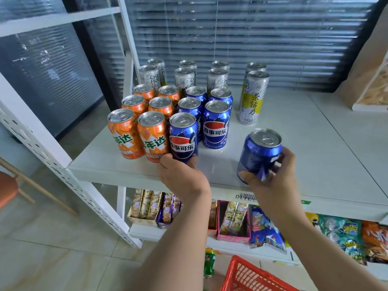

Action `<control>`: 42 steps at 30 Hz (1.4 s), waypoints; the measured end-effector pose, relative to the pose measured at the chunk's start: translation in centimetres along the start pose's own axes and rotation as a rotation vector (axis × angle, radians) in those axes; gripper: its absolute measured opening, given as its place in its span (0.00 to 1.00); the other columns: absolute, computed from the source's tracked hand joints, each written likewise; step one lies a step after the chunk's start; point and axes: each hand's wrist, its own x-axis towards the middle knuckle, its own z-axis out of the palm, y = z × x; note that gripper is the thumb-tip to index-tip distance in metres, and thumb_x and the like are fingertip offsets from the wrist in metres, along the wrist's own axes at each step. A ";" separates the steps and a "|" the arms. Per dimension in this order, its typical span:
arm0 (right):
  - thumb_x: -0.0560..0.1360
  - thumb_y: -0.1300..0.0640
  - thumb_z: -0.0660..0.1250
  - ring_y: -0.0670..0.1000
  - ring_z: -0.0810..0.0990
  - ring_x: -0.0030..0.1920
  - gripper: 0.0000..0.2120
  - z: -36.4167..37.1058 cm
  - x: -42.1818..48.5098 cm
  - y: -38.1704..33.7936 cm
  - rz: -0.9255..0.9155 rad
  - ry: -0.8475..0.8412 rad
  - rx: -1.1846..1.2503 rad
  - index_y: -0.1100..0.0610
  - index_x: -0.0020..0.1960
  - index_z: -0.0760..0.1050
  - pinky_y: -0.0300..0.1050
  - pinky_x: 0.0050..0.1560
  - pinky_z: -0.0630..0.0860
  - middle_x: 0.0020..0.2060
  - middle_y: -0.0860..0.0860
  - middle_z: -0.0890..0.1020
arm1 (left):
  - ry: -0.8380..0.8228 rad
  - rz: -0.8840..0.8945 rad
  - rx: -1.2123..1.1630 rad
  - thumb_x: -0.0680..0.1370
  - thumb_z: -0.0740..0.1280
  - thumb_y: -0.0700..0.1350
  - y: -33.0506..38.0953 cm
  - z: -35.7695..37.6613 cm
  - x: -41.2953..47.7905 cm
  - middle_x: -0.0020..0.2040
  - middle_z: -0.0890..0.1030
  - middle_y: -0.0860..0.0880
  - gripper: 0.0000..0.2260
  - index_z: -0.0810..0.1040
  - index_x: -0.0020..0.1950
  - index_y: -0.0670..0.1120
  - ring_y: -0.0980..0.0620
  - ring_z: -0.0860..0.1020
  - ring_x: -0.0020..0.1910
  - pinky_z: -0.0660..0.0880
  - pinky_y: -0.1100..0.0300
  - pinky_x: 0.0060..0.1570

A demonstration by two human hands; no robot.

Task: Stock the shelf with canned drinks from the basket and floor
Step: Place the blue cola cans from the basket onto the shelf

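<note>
**A:** What fills the view?

**B:** A white metal shelf (315, 154). On the left of its top board, canned drinks stand upright in tidy columns. Tall silver tea cans (184, 79) are at the far side, with short orange soda cans (126, 135) nearer on the left and short blue cola cans (216, 127) just beside them. The labels face outward, likely so shoppers can read them. Low and near, a red plastic basket (247, 274) shows, with a green can (209, 262) just to its left.

**A:** And the hands?

**B:** The left hand (182, 177) has its grip clamped round the base of the front blue cola can (183, 137), probably to square it against the orange row. The right hand (273, 175) has its grip wrapped round a tilted blue cola can (259, 154) at the shelf's near edge. That can is apart from the columns, to their right, and seemingly about to begin the next one.
</note>
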 end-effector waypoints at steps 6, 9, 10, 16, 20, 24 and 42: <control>0.64 0.58 0.81 0.48 0.76 0.57 0.38 4.6 2.0 -1.3 -0.064 -0.109 -0.118 0.51 0.67 0.64 0.44 0.53 0.73 0.59 0.45 0.75 | -0.077 -0.057 0.023 0.71 0.74 0.44 0.2 -0.7 0.9 0.61 0.74 0.38 0.23 0.71 0.61 0.37 0.36 0.73 0.60 0.73 0.46 0.56; 0.62 0.54 0.82 0.48 0.75 0.59 0.41 5.4 2.5 -1.5 -0.068 -0.155 -0.152 0.52 0.69 0.65 0.41 0.53 0.70 0.62 0.47 0.74 | -0.103 -0.056 0.029 0.72 0.73 0.42 0.2 -1.0 1.3 0.61 0.74 0.37 0.22 0.72 0.61 0.36 0.36 0.74 0.58 0.72 0.48 0.54; 0.63 0.55 0.82 0.47 0.74 0.60 0.41 5.2 2.4 -1.4 -0.066 -0.178 -0.146 0.50 0.70 0.64 0.40 0.54 0.70 0.62 0.46 0.75 | -0.111 -0.054 0.031 0.72 0.73 0.42 0.2 -1.0 1.4 0.61 0.74 0.37 0.22 0.72 0.61 0.36 0.37 0.74 0.58 0.73 0.48 0.54; 0.66 0.58 0.78 0.46 0.77 0.57 0.38 4.6 1.8 -0.7 -0.091 -0.144 -0.168 0.47 0.71 0.63 0.48 0.59 0.77 0.58 0.45 0.76 | -0.140 -0.051 0.049 0.73 0.72 0.42 -0.1 -1.1 1.6 0.61 0.74 0.38 0.19 0.72 0.60 0.37 0.36 0.74 0.59 0.74 0.45 0.55; 0.64 0.56 0.81 0.51 0.70 0.65 0.50 5.5 1.4 -1.1 -0.157 -0.103 -0.236 0.51 0.77 0.56 0.46 0.65 0.69 0.65 0.48 0.69 | -0.144 -0.056 0.043 0.73 0.71 0.40 -0.1 -1.2 1.7 0.60 0.75 0.38 0.18 0.72 0.60 0.37 0.37 0.74 0.58 0.74 0.47 0.54; 0.70 0.61 0.76 0.28 0.72 0.57 0.48 5.2 1.7 -1.3 -0.106 -0.199 -0.215 0.49 0.79 0.49 0.23 0.55 0.66 0.68 0.43 0.70 | -0.151 -0.060 0.062 0.73 0.71 0.41 -0.4 -1.3 1.9 0.59 0.76 0.39 0.17 0.73 0.59 0.38 0.37 0.75 0.58 0.73 0.48 0.52; 0.59 0.53 0.83 0.43 0.69 0.57 0.49 4.7 1.8 -1.0 -0.066 -0.148 -0.219 0.54 0.73 0.60 0.24 0.48 0.66 0.62 0.48 0.67 | -0.171 -0.049 0.056 0.73 0.72 0.43 -0.4 -1.4 2.0 0.58 0.77 0.39 0.18 0.73 0.58 0.37 0.37 0.76 0.55 0.73 0.49 0.50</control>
